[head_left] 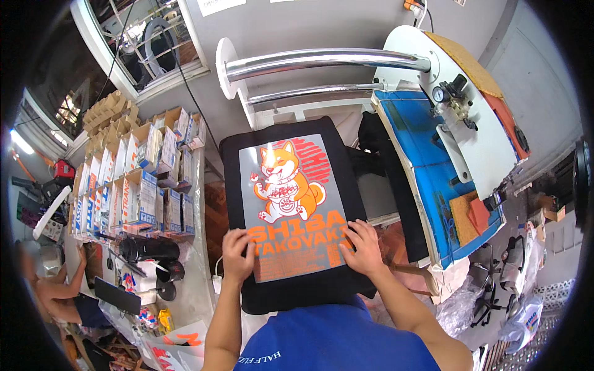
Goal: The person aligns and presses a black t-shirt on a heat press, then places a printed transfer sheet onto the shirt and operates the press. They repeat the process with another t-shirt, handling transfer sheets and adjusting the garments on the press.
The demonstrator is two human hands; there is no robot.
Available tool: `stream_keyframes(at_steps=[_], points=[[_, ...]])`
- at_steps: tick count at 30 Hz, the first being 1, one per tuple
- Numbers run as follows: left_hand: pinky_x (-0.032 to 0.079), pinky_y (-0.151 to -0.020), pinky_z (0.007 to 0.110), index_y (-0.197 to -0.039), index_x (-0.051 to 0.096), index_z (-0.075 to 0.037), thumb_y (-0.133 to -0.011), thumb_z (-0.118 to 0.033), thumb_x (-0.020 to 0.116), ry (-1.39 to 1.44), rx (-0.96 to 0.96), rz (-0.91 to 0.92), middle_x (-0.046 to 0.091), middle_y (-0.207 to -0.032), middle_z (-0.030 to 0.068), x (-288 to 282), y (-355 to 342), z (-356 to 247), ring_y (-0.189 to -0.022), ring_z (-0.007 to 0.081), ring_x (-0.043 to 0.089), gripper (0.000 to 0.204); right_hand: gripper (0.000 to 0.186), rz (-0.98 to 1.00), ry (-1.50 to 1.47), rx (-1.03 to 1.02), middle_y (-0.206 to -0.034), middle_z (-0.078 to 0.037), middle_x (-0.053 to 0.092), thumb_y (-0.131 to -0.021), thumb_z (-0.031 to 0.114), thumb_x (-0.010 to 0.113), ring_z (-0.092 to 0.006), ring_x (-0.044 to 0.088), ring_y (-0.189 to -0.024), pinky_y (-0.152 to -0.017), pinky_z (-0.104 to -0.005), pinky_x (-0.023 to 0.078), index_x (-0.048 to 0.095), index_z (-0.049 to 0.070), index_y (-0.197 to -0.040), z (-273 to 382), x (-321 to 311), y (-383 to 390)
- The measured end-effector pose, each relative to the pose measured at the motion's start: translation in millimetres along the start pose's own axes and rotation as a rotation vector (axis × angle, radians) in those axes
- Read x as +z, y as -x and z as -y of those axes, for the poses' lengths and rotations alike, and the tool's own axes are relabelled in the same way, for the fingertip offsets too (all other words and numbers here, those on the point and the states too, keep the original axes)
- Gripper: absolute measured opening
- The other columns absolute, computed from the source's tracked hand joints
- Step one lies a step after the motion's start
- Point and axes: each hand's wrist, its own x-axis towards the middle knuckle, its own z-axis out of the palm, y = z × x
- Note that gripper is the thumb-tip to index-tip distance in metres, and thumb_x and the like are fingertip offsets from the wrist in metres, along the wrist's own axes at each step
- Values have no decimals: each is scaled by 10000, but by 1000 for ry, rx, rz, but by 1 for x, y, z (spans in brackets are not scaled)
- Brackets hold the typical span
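A clear transfer film (250,167) printed with an orange-and-white cartoon dog and orange lettering lies on a black T-shirt (278,300). The shirt is spread over a flat board directly in front of me. At the film's lower left edge is my left hand (238,256), its fingers bent and closed on the edge. Across from it, my right hand (365,250) closes on the lower right edge, thumb over the film. The film looks flat, and light glares off its upper part.
A heat press with a blue-covered platen (421,179), chrome bars (328,62) and a pressure gauge (439,94) stands at right. On the left table are several boxes (139,198), a black cylinder (148,250) and a monitor (117,295). Another person (62,284) sits far left.
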Motion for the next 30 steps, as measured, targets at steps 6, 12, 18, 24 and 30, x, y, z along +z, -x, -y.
stream_keyframes(at_steps=[6,12,18,24,30], points=[[311,-1116,548,-1122,688,-42,-743,-182,776,-124,-79,144,587,-1299,126,1,32,-7,-1307,365,460,414,446,14,72,-22,-1291,-122,565,-817,307,710,-340,458,-1295,-1132,-537,300,634,70,-1187,0,8,4],[312,-1123,533,-1130,686,-43,-753,-181,772,-153,-53,143,579,-1330,125,4,33,-2,-1304,357,466,410,432,-16,108,-23,-1297,-116,559,-819,303,710,-330,462,-1293,-1130,-522,307,643,82,-1184,1,12,4],[315,-1123,522,-1126,688,-51,-758,-179,770,-142,-53,105,583,-1327,124,6,35,-2,-1307,350,468,398,424,-1,111,-12,-1289,-106,562,-830,312,696,-322,469,-1286,-1131,-514,307,645,84,-1183,-1,12,8],[342,-1111,501,-1135,684,-46,-757,-175,768,-144,-37,94,589,-1315,137,3,32,-1,-1296,356,479,409,423,-2,102,-16,-1294,-100,560,-823,304,698,-325,457,-1295,-1116,-509,317,638,91,-1183,0,14,4],[394,-1054,476,-1022,681,-40,-738,-167,776,-149,-7,58,606,-1246,120,6,31,2,-1231,355,513,325,401,-35,107,-33,-1273,-91,560,-794,273,712,-328,483,-1240,-1085,-497,336,640,97,-1147,4,16,4]])
